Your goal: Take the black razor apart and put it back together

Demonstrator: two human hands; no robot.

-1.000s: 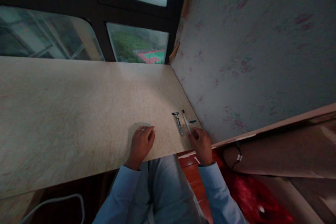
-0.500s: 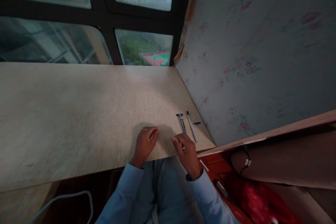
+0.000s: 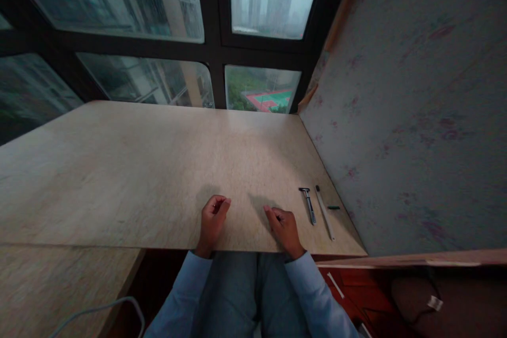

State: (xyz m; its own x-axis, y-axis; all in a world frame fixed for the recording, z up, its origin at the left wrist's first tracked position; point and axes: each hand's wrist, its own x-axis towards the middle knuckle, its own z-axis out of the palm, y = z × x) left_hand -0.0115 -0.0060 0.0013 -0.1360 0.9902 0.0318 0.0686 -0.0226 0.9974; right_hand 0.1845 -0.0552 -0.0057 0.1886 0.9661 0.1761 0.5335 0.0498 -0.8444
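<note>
My left hand [image 3: 213, 223] is curled into a loose fist at the front of the counter, thumb against the bent index finger. A small pale glint, perhaps a ring, shows on one finger. Opposite it, my right hand [image 3: 284, 226] is also curled, thumb towards the left hand, and a gap separates the two. No object is visible in either. To the right of my right hand lies a razor [image 3: 309, 208] with a dark head. Beside the razor rests a white toothbrush [image 3: 325, 215] with dark bristles, then a short dark green stick-like piece [image 3: 334, 207].
The pale marbled counter [image 3: 150, 169] runs to a dark-framed window [image 3: 158, 50]. A flower-patterned wall [image 3: 396, 142] borders it on the right. At lower left a grey cable [image 3: 106, 304] loops over the edge. A white strip [image 3: 335, 285] lies on the red floor.
The view has swung left and up, so the razor, toothbrush and green piece appear further right. My hands are further apart, and my right hand sits further from the razor.
</note>
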